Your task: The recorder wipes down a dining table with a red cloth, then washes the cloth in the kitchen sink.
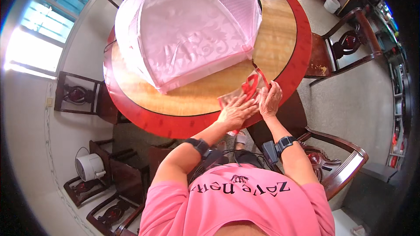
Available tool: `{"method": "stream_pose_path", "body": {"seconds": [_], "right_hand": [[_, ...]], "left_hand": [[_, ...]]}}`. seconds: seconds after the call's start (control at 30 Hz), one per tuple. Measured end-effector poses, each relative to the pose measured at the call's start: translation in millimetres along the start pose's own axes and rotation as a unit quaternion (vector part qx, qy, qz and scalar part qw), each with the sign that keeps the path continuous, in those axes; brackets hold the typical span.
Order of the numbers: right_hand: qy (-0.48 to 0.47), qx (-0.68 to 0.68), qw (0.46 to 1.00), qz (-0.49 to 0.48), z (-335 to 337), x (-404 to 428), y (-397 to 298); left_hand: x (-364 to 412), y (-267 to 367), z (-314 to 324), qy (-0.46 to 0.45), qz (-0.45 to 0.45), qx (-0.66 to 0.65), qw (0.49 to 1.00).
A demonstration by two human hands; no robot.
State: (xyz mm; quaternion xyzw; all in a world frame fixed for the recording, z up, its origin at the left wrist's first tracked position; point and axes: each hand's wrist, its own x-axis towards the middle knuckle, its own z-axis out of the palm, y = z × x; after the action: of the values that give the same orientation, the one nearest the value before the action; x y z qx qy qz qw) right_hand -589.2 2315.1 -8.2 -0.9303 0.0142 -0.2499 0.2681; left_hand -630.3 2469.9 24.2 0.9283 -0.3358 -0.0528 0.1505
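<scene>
A beige cloth item with red trim and red straps (pixel 251 85), perhaps a bag or an apron, lies near the edge of a round table (pixel 183 105) with a wood-grain middle and a red rim. Flat on its lower left part rests my left hand (pixel 238 111), fingers spread. My right hand (pixel 270 98) is at its right side, fingers bent over the red edge; whether they pinch the cloth cannot be told. Just beyond both hands stands a pink mesh food cover (pixel 197 32), its near corner close to the cloth. What is under the cover is hidden.
Dark carved wooden chairs stand around the table, one at the right (pixel 347 46), one at the left (pixel 78 95) and one by my right side (pixel 341 160). A white lidded pail (pixel 90 167) sits on stacked furniture at lower left. Shelves line the right wall.
</scene>
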Motion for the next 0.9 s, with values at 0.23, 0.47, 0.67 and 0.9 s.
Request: {"method": "stream_pose_path", "body": {"seconds": [0.23, 0.47, 0.67, 0.9], "right_hand": [[0.001, -0.024, 1.0, -0.012, 3, -2, -3], [0.004, -0.022, 0.999, -0.022, 2, 1, 0], [-0.015, -0.018, 0.999, -0.026, 2, -1, 0], [-0.042, -0.052, 0.997, -0.029, -2, -1, -1]], "left_hand": [[-115, -82, -17, 0.011, -0.302, 0.101, 0.948], [-219, -149, -30, 0.072, -0.465, 0.252, 0.846], [-159, -89, -16, 0.003, -0.39, 0.021, 0.92], [-107, 3, -21, -0.031, -0.168, -0.012, 0.985]]}}
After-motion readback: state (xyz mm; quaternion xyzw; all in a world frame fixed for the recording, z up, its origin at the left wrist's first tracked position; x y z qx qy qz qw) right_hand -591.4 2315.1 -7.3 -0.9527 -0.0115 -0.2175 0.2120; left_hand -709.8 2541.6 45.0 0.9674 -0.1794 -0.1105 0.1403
